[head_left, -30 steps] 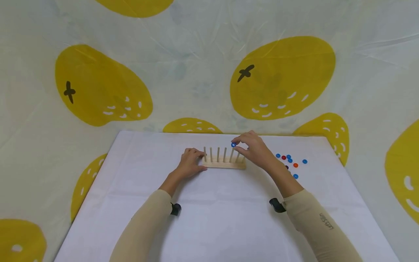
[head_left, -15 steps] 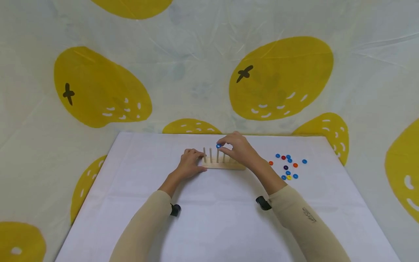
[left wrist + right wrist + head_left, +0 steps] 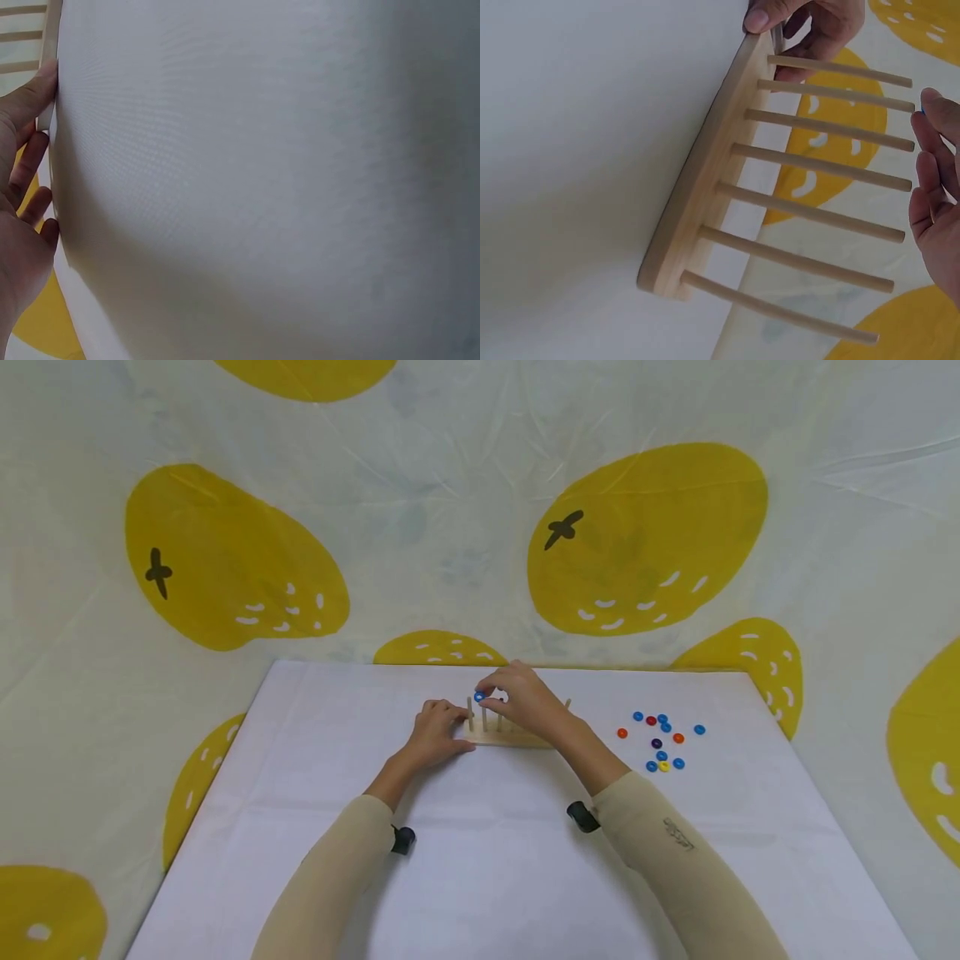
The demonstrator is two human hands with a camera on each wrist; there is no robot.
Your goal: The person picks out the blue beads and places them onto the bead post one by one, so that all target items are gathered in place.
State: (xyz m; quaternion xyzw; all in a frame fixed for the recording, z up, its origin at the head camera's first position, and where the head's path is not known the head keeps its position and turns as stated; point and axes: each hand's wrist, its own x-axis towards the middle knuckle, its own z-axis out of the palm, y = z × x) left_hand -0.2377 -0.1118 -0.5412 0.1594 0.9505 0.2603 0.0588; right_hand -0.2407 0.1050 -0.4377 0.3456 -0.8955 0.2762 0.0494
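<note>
My left hand [image 3: 432, 735] grips the left end of a wooden peg rack [image 3: 510, 739], with the thumb along its front edge. The rack's upright pegs are bare in the right wrist view, where its wooden base [image 3: 705, 172] shows whole. Between thumb and forefinger my right hand [image 3: 525, 700] pinches a small blue ring [image 3: 479, 697]. The ring is at the tip of the second peg from the left; whether it touches is unclear. Only a sliver of it shows in the right wrist view. In the left wrist view, my left thumb [image 3: 36, 91] presses the rack's edge.
To the right on the white-covered table [image 3: 480, 877] lie several loose rings, mostly blue, with orange ones [image 3: 678, 738], a red one [image 3: 651, 721], a dark purple one [image 3: 657, 743] and a yellow one [image 3: 663, 767]. Behind hangs a cloth [image 3: 450, 527] printed with yellow fruit.
My right hand has carried the blue ring leftward along the peg tops, from the rack's right part to the second peg from the left. The left hand and the rack stay in place.
</note>
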